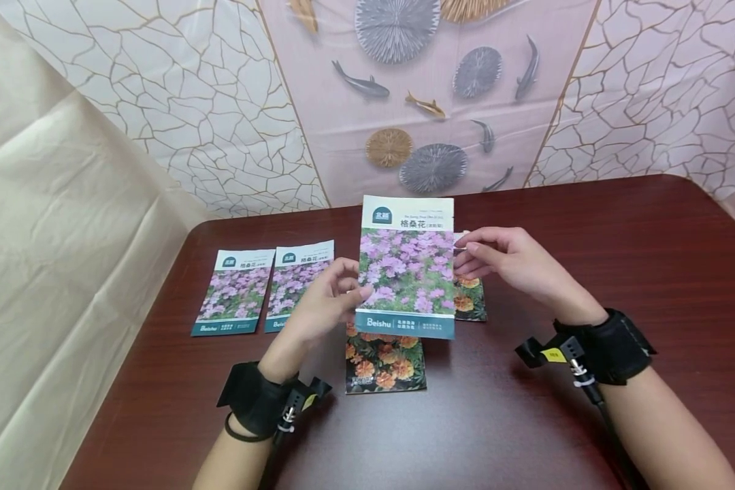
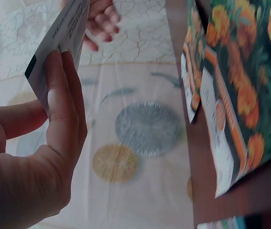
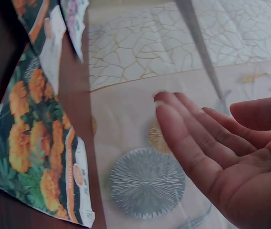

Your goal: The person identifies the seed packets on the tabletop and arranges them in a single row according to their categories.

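Note:
I hold a seed packet with pink flowers (image 1: 407, 272) upright above the dark red table (image 1: 618, 231). My left hand (image 1: 324, 303) pinches its lower left edge, thumb on the front and fingers flat on the back (image 2: 61, 109). My right hand (image 1: 508, 262) hovers at the packet's right edge with fingers almost straight; in the right wrist view the fingers (image 3: 197, 138) stand apart from the thin packet edge (image 3: 199, 52). Contact there is not clear.
Two orange-flower packets lie under the held one, one near me (image 1: 384, 364) and one partly hidden to the right (image 1: 470, 296). Two more pink-flower packets (image 1: 233, 292) (image 1: 297, 275) lie side by side at the left. A patterned backdrop (image 1: 404, 102) rises behind the table.

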The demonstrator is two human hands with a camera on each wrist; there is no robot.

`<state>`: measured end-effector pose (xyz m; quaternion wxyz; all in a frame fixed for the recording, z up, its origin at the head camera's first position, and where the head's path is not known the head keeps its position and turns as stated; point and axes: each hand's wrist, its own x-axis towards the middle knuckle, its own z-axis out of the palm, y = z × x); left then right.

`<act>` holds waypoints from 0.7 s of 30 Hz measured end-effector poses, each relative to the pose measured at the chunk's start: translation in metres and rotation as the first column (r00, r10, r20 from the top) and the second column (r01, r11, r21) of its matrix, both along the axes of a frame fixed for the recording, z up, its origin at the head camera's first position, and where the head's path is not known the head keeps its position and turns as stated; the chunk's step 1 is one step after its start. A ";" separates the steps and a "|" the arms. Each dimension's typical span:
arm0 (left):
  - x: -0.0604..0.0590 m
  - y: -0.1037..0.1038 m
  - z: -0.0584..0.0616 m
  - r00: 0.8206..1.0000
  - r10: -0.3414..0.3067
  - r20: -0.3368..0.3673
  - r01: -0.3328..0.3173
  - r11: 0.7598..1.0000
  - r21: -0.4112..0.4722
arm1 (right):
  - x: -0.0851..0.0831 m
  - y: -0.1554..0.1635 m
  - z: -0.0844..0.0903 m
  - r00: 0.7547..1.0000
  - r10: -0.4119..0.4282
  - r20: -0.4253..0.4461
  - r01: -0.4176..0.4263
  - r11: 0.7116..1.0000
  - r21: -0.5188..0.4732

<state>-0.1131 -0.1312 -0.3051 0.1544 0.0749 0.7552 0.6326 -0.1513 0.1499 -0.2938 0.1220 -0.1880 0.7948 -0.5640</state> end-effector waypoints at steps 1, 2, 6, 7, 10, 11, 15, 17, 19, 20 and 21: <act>-0.001 -0.003 0.001 1.000 0.004 0.000 -0.004 1.000 -0.008 | 0.000 -0.001 -0.002 1.000 0.012 -0.020 -0.011 0.999 0.034; -0.001 -0.006 0.002 1.000 0.007 -0.001 -0.007 1.000 -0.020 | 0.000 -0.002 -0.003 0.999 0.026 -0.046 -0.023 0.997 0.074; -0.004 -0.016 0.005 1.000 0.024 -0.012 -0.025 0.997 -0.078 | 0.001 -0.008 -0.011 0.980 0.123 -0.158 -0.083 0.968 0.237; -0.005 -0.019 0.006 0.999 0.031 -0.014 -0.032 0.995 -0.096 | 0.001 -0.009 -0.013 0.974 0.151 -0.171 -0.102 0.958 0.267; -0.008 -0.025 0.006 0.999 0.044 0.002 -0.043 0.989 -0.138 | 0.002 -0.014 -0.019 0.951 0.253 -0.176 -0.183 0.924 0.337; -0.010 -0.027 0.005 0.999 0.050 0.008 -0.048 0.987 -0.157 | 0.003 -0.015 -0.021 0.943 0.288 -0.164 -0.217 0.911 0.352; -0.013 -0.034 0.003 0.998 0.065 0.015 -0.060 0.972 -0.229 | 0.006 -0.021 -0.027 0.893 0.425 -0.149 -0.332 0.844 0.421; -0.015 -0.037 0.002 0.997 0.072 0.002 -0.069 0.961 -0.266 | 0.008 -0.025 -0.030 0.872 0.472 -0.131 -0.372 0.812 0.449; -0.016 -0.040 0.002 0.998 0.068 0.001 -0.065 0.954 -0.293 | 0.009 -0.028 -0.033 0.856 0.505 -0.110 -0.402 0.784 0.473; -0.016 -0.041 0.002 0.998 0.066 0.006 -0.061 0.952 -0.301 | 0.010 -0.029 -0.035 0.848 0.521 -0.101 -0.416 0.771 0.482; -0.017 -0.042 0.002 0.998 0.068 0.016 -0.060 0.950 -0.305 | 0.010 -0.031 -0.037 0.841 0.533 -0.090 -0.429 0.759 0.490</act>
